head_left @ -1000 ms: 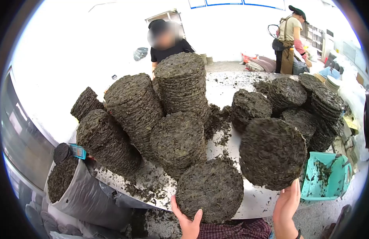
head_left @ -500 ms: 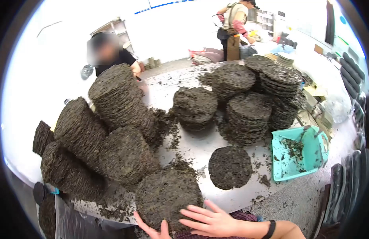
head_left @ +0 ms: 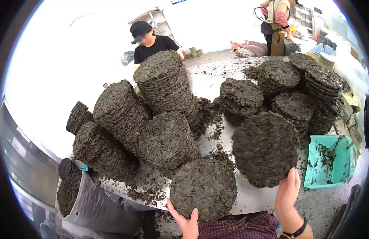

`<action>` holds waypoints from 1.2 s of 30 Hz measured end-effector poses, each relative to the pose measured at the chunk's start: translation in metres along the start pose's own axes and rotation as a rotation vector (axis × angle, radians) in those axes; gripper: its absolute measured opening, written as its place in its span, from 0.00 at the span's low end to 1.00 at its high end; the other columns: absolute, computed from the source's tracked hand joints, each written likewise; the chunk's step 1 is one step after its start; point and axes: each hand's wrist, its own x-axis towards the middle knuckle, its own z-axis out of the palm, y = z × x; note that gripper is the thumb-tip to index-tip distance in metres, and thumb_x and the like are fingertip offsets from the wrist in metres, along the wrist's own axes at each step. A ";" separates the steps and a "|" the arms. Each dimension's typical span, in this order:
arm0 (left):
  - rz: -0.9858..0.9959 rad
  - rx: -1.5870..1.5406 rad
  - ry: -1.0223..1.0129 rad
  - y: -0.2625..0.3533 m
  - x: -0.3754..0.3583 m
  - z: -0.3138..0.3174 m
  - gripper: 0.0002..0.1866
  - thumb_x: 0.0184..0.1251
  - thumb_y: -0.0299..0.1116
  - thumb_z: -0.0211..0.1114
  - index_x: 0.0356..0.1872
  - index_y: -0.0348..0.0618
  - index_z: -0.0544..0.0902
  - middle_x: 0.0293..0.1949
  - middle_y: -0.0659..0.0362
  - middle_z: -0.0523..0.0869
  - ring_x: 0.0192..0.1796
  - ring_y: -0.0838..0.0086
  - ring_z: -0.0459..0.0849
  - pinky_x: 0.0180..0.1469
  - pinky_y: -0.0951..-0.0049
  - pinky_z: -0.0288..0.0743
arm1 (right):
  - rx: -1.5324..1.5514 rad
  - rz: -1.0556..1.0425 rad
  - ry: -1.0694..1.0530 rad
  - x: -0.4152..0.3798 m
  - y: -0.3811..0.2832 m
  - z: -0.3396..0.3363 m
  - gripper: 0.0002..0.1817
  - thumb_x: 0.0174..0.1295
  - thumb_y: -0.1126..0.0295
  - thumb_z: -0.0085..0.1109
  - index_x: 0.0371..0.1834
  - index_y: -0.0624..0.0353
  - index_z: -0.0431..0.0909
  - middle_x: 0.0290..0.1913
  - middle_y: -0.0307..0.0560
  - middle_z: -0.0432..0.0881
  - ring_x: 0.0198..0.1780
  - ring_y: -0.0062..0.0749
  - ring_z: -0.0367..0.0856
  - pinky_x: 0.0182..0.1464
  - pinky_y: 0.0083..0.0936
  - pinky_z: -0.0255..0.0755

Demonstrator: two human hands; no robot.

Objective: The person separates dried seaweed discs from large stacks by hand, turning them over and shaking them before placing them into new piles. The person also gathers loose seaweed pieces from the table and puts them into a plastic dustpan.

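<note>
Disc (head_left: 265, 146) lifted, clasped in right grip (head_left: 287, 193); left grip (head_left: 187, 224) spread against stack (head_left: 203, 189); flakes (head_left: 326, 156) in teal scoop (head_left: 341, 169).

One head view (fisheye-wide) faces forward, down over the table (head_left: 247, 198).

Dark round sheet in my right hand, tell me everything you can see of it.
The dark round sheet looks like matted, dried seaweed: blackish brown, coarse, slightly motion-blurred, with a faintly ragged edge. It appears whole, tilted with its broad face toward the camera, so its thickness is unclear. The right hand holds its lower right edge, above the table. In view it overlaps similar dark material.
</note>
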 end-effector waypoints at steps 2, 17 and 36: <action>-0.019 -0.045 -0.022 -0.001 0.000 0.000 0.49 0.65 0.24 0.67 0.80 0.46 0.43 0.77 0.50 0.52 0.75 0.61 0.57 0.73 0.64 0.53 | 0.008 0.193 0.011 0.027 0.011 -0.048 0.15 0.73 0.57 0.55 0.52 0.56 0.78 0.44 0.33 0.79 0.45 0.20 0.74 0.50 0.26 0.66; 0.011 -0.247 -0.172 0.019 0.004 0.009 0.31 0.80 0.39 0.46 0.79 0.44 0.51 0.76 0.51 0.58 0.72 0.62 0.63 0.71 0.62 0.60 | -1.050 -0.766 -1.223 -0.050 0.018 0.020 0.34 0.64 0.54 0.62 0.70 0.60 0.67 0.74 0.50 0.66 0.75 0.36 0.63 0.76 0.42 0.53; -0.178 -0.032 -0.188 -0.027 -0.014 0.002 0.35 0.82 0.55 0.34 0.75 0.37 0.58 0.75 0.51 0.61 0.74 0.58 0.61 0.75 0.58 0.53 | -1.056 -0.738 -1.200 -0.053 0.008 0.024 0.34 0.60 0.60 0.66 0.70 0.56 0.69 0.73 0.48 0.68 0.73 0.38 0.67 0.76 0.46 0.55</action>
